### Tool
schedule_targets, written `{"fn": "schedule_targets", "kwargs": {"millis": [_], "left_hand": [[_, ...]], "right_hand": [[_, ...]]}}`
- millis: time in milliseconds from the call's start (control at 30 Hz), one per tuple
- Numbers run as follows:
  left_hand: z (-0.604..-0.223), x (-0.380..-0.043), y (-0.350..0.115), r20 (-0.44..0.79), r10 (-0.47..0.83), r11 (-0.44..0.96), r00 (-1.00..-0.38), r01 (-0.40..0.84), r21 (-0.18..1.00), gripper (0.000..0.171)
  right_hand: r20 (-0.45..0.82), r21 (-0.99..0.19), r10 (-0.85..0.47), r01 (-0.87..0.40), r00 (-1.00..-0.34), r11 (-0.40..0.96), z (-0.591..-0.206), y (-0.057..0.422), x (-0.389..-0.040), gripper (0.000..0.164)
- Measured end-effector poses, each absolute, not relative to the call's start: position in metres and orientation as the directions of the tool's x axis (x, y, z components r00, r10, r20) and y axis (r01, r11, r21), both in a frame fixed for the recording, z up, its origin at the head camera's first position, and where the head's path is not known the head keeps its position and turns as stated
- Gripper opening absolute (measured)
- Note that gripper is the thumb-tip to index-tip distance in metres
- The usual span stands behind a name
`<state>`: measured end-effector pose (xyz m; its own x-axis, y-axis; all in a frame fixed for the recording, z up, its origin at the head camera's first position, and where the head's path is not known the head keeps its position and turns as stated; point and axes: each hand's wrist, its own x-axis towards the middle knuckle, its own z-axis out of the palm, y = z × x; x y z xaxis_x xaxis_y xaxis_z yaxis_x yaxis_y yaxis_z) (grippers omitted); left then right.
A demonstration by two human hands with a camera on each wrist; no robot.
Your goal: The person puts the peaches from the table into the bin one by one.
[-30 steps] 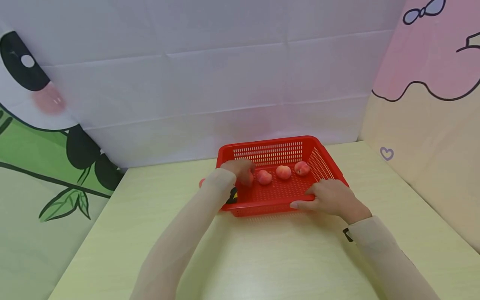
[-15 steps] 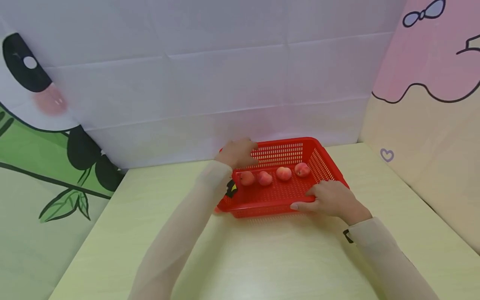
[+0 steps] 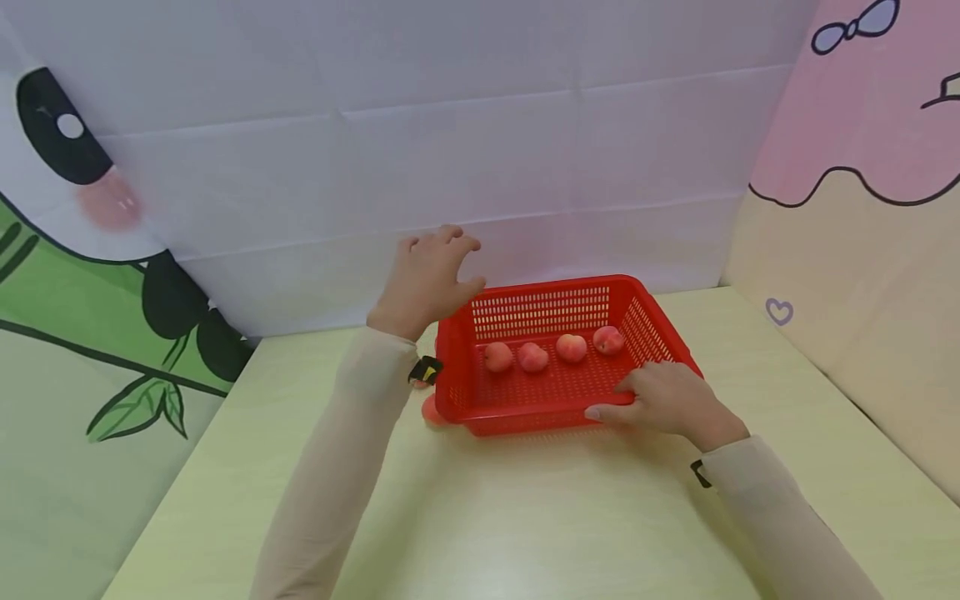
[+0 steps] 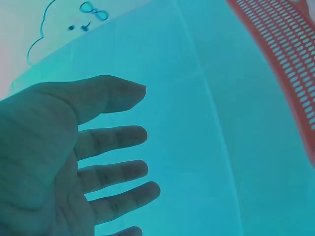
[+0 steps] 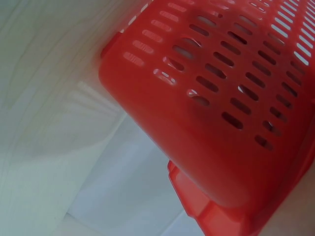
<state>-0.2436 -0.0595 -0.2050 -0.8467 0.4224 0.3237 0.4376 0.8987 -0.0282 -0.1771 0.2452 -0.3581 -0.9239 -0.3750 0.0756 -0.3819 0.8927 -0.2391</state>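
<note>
As L hand (image 3: 425, 283) hovers, R hand (image 3: 666, 400) grips basket (image 3: 517, 417).

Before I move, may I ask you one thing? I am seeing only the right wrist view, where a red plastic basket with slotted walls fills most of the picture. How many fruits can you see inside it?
Observer: In the head view, four round pink-orange fruits lie in a row inside the red plastic basket.
Operator: Thank you. Is there also some fruit outside?
Observer: Yes, at least one: a round reddish-orange fruit lies on the pale yellow table, by the basket's near left corner.
Operator: And the bare left hand, does it hold something?
Observer: No, it is raised with its fingers apart and holds nothing.
</note>
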Motion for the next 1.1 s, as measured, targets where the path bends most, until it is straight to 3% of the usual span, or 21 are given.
{"fn": "schedule_targets", "kwargs": {"millis": [233, 467, 567, 667, 933, 1100], "left_hand": [[-0.204, -0.219, -0.091, 0.443, 0.350, 0.911, -0.825, 0.411, 0.045, 0.044], [-0.219, -0.199, -0.118, 0.668, 0.355, 0.848, -0.654, 0.526, 0.064, 0.029], [-0.224, -0.190, -0.125, 0.694, 0.365, 0.832, -0.621, 0.551, 0.056, 0.031], [-0.229, -0.183, -0.131, 0.649, 0.375, 0.836, -0.663, 0.544, 0.072, 0.036], [-0.245, -0.177, -0.146, 0.367, 0.322, 0.881, -0.872, 0.418, 0.220, 0.054], [-0.260, -0.183, -0.151, 0.196, 0.295, 0.893, -0.935, 0.343, 0.291, 0.063]], "right_hand": [[0.082, -0.230, -0.373, -0.382, -0.924, 0.895, -0.360, 0.246, -0.178, 0.066], [0.078, -0.228, -0.371, -0.379, -0.925, 0.897, -0.360, 0.245, -0.177, 0.065], [0.073, -0.228, -0.375, -0.381, -0.924, 0.896, -0.360, 0.244, -0.177, 0.065], [0.065, -0.231, -0.372, -0.377, -0.926, 0.897, -0.360, 0.245, -0.178, 0.064], [0.087, -0.222, -0.379, -0.389, -0.921, 0.894, -0.359, 0.246, -0.178, 0.064], [0.087, -0.221, -0.383, -0.393, -0.919, 0.892, -0.360, 0.246, -0.178, 0.065]]}}
